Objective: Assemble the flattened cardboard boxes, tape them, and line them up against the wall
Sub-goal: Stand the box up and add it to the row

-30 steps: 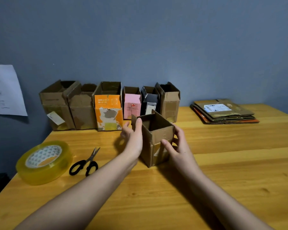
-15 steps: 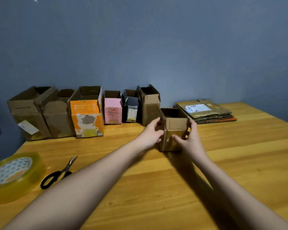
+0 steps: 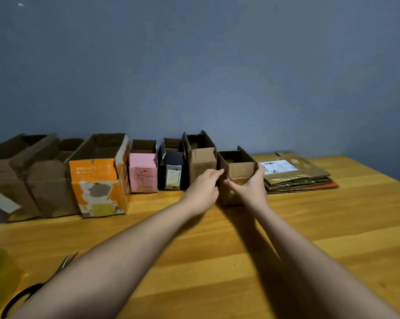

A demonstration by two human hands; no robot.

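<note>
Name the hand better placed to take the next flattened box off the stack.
Right. The right hand holds the small box on the side next to the flattened stack; the left hand is across the box.

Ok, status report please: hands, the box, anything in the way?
Left hand and right hand grip small brown box. Box at row's right end, beside taller brown box. Flattened stack close right.

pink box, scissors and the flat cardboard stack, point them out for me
pink box (image 3: 143, 172), head view, on its pink front face
scissors (image 3: 65, 263), head view, on the metal blades
flat cardboard stack (image 3: 309, 173), head view, on the top sheet right of its white label
</note>
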